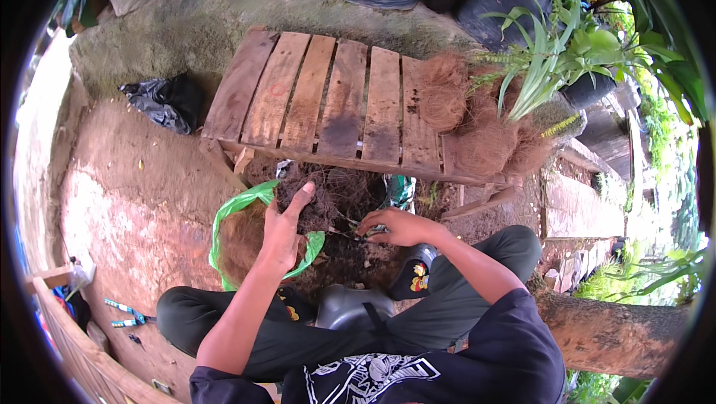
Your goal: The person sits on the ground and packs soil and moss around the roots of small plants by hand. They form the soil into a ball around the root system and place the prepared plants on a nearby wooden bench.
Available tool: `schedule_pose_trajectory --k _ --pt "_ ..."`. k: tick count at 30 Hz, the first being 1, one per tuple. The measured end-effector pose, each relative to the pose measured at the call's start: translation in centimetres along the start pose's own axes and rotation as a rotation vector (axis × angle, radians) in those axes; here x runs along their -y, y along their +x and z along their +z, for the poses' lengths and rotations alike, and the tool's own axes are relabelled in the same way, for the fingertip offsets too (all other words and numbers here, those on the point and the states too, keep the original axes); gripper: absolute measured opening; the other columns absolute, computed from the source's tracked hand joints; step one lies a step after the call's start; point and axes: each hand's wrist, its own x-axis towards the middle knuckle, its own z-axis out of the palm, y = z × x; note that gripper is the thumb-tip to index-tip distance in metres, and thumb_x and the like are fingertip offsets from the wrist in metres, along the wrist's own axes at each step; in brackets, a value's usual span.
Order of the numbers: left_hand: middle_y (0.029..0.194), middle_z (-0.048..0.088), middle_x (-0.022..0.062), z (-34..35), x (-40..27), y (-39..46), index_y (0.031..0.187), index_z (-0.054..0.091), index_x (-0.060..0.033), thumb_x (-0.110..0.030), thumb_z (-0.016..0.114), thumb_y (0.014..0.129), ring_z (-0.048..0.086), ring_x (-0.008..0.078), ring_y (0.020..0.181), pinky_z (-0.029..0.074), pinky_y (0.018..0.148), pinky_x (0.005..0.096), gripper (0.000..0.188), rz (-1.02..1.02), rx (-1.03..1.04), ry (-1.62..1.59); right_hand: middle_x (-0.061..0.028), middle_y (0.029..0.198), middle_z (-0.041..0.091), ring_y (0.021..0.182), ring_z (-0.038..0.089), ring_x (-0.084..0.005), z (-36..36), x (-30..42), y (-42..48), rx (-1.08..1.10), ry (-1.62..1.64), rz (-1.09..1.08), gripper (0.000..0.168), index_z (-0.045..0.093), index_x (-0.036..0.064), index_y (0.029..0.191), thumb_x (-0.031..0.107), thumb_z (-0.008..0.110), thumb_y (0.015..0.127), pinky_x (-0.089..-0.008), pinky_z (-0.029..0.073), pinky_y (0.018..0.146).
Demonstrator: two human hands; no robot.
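My left hand (284,230) grips a dark clump of fibrous root and soil (306,202), thumb lying along its top. To the right, my right hand (404,226) curls its fingers over a small plant with thin pale stems (351,229), and its fingertips seem to pinch it. Dark loose soil (358,261) lies below both hands. Beside my left wrist stands an open green plastic bag (217,236), filled with brown coconut fibre (241,236). A green-and-white plastic packet (400,191) shows behind my right hand, partly under the bench.
A slatted wooden bench (341,96) stands just beyond my hands, with coconut fibre bundles (486,141) on its right end. A black plastic bag (168,103) lies left of it. Loppers (128,314) rest on the ground at left. Potted plants (584,88) crowd the right; a trunk (609,331) lies near.
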Motion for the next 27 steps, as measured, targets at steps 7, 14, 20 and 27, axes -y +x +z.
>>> schedule_pose_trajectory --k 7,14,20,27 --pt "0.134 0.051 0.0159 1.8 0.2 1.1 0.134 0.042 0.0016 -0.038 0.079 0.08 0.05 0.0252 0.124 0.04 0.103 0.0465 0.076 -0.005 -0.057 0.154 -0.0106 0.107 0.066 0.102 0.064 -0.0232 -7.3 5.9 -2.9 -0.389 0.116 -0.15 0.02 0.067 0.003 0.104 0.013 0.068 0.087 -0.035 0.049 0.09" --pt "0.121 0.06 0.0139 4.6 1.1 2.0 0.13 0.048 0.0039 -0.028 0.078 0.082 0.058 0.0229 0.113 0.045 0.1 0.0361 0.065 0.093 0.248 0.186 -0.0115 0.141 0.047 0.1 0.065 -0.0197 -10.8 8.5 -4.1 -0.679 0.748 -0.286 0.052 0.05 0.002 0.132 0.003 0.072 0.084 -0.0314 0.054 0.08" --pt "0.121 0.06 0.0145 8.9 -1.7 -0.2 0.132 0.046 0.0032 -0.032 0.078 0.081 0.059 0.0231 0.113 0.049 0.098 0.0376 0.07 0.05 0.284 0.151 -0.0119 0.15 0.037 0.093 0.068 -0.021 -12.8 10.5 -2.6 -1.119 0.765 -0.497 0.06 0.038 0.001 0.142 0.002 0.066 0.089 -0.0279 0.057 0.073" --pt "0.117 0.062 0.0181 10.1 -7.0 -0.3 0.126 0.048 0.008 -0.038 0.079 0.08 0.062 0.0249 0.108 0.047 0.099 0.0399 0.072 0.059 0.412 0.14 -0.0115 0.147 0.041 0.093 0.066 -0.0183 -15.9 10.2 -1.9 -1.636 0.436 -0.554 0.058 0.037 0.0 0.143 0.001 0.063 0.091 -0.0301 0.054 0.082"
